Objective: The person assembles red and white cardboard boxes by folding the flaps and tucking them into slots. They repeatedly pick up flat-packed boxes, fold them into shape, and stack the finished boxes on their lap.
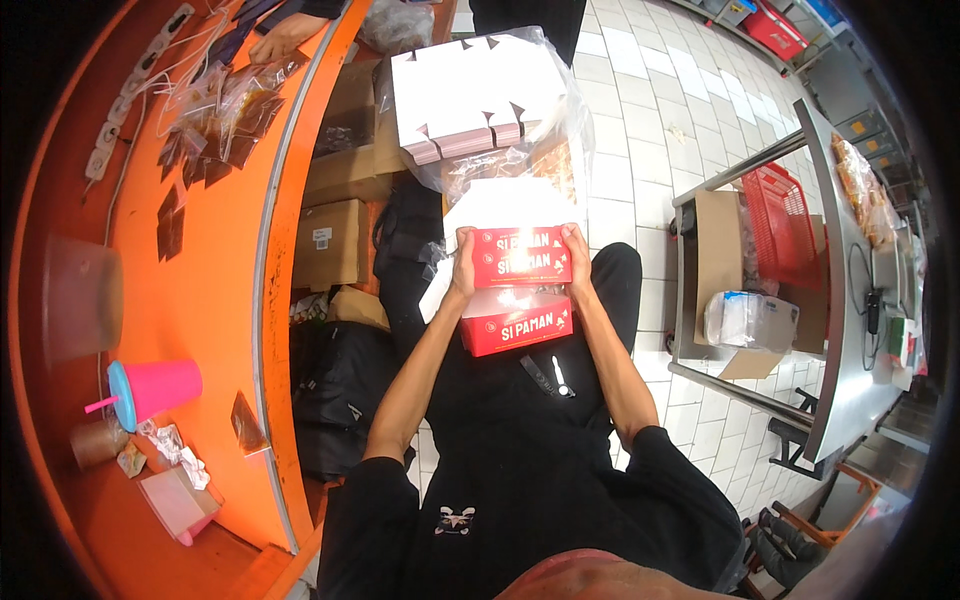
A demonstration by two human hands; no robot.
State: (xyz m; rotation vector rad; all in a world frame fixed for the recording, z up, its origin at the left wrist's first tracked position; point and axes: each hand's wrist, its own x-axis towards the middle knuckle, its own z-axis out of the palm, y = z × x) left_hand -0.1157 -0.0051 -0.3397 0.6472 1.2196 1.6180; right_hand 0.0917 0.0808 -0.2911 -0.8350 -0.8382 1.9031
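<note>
My left hand [465, 264] and my right hand [578, 262] are closed on the two side edges of a red cardboard box [522, 275] with white lettering. Two printed red strips show between my hands, one just above the other; I cannot tell whether they are one box or two. A white cardboard flap [515, 203] spreads out beyond my hands. Nearer to me, another red box [516, 325] rests over my lap, below the held one. Past the flap lies a thick stack of flat white cartons [475, 85] with pinkish edges, in clear plastic.
On the left runs an orange table [215, 300] with brown sachets [225, 115], a pink cup [165, 393] and another person's hand [283, 38]. Under it are cardboard boxes [330, 243] and a black bag [345, 395]. A metal table [850, 330] with a red basket [778, 225] stands right.
</note>
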